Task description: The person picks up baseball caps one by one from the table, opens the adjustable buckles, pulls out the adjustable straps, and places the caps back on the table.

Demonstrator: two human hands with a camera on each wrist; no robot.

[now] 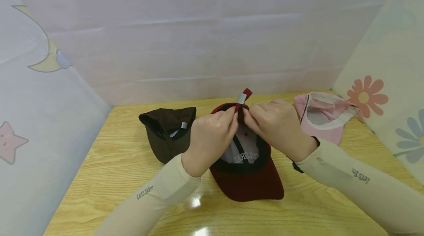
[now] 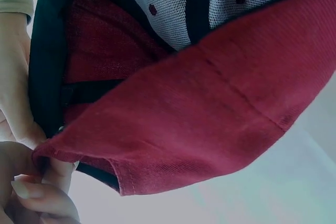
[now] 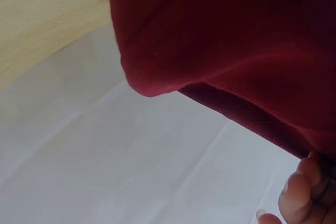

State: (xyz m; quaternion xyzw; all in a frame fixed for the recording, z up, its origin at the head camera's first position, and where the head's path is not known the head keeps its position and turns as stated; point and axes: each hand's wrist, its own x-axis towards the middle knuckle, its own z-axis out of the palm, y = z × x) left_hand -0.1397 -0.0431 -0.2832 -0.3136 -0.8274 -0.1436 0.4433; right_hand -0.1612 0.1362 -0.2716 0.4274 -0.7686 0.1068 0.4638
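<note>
Your left hand (image 1: 212,133) and right hand (image 1: 275,123) pinch the back strap (image 1: 247,91) of the dark-red fabric baseball cap (image 1: 246,184) in their fingers, over the middle of the wood-grained counter (image 1: 116,177). A dark-brown fabric cap (image 1: 165,147) lies toward the far-left corner, a pink fabric cap (image 1: 326,133) by the far-right one. Only the head view shows pale lettering (image 1: 243,157) inside the dark-red cap.

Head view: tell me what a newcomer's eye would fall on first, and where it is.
The dark red cap stands out first, in the middle of the wooden table, its inside showing and its brim toward the camera wearer. The left hand and right hand pinch its back, where a silver buckle shines. Next come the dark brown cap on the left and the pink cap on the right.
</note>
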